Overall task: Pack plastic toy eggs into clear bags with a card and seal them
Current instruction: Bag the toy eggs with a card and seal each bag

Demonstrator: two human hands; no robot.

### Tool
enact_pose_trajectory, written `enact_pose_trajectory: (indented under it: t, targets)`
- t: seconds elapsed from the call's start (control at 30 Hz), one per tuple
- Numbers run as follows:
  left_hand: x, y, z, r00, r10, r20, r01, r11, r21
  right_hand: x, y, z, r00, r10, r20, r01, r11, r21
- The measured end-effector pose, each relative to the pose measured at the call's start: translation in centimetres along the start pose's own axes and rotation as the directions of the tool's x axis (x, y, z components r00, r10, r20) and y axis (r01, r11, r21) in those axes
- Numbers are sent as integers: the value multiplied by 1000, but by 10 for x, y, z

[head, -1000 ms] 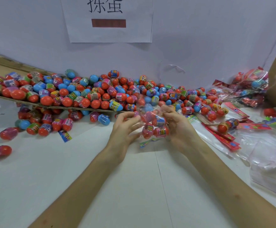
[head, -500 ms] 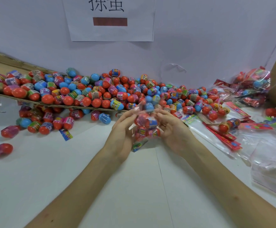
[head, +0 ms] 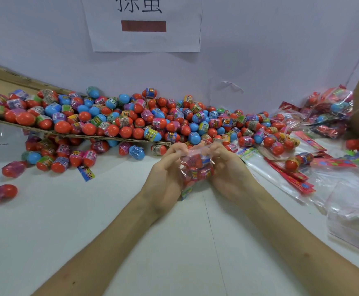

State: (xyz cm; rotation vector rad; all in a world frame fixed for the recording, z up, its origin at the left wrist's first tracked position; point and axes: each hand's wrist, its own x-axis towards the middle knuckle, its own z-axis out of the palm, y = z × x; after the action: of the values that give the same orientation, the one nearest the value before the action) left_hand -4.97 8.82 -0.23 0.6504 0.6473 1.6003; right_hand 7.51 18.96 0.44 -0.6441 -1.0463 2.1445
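Above the white table (head: 88, 221), a left hand (head: 163, 174) and right hand (head: 227, 171), wider apart a second ago, now pinch the filled bag (head: 196, 169) at its mouth, sealing apparently underway; loose eggs (head: 131, 120) heaped behind

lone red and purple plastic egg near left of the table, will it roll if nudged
Probably rolls: the red and purple plastic egg lies on its rounded side on the smooth white table. Glossy shell, so likely slippery to pinch.

White table (head: 88, 221), loose eggs (head: 2, 192), clear bags (head: 356, 210)
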Motion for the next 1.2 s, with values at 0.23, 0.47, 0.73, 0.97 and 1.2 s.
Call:
enact_pose_trajectory:
  t: [0.23,0.47,0.73,0.97,1.2]
  targets:
    - [-4,2,4,999,-25,34,25,999,-24,0,0,-1,995,-3,97,-3,999,54]
    - [-8,3,8,998,-28,57,28,1000,-6,5,1,-6,997,10,77,-22,989,148]
    - [-10,4,6,997,-21,74,21,1000,4,1,-1,-6,979,9,204,-25,997,79]
    - [-10,7,12,996,-51,67,55,997,-56,4,-3,-10,983,44,180,-54,997,54]
    - [-9,3,18,999,-27,35,23,994,103,3,-4,-9,976,76,206,-101,988,113]
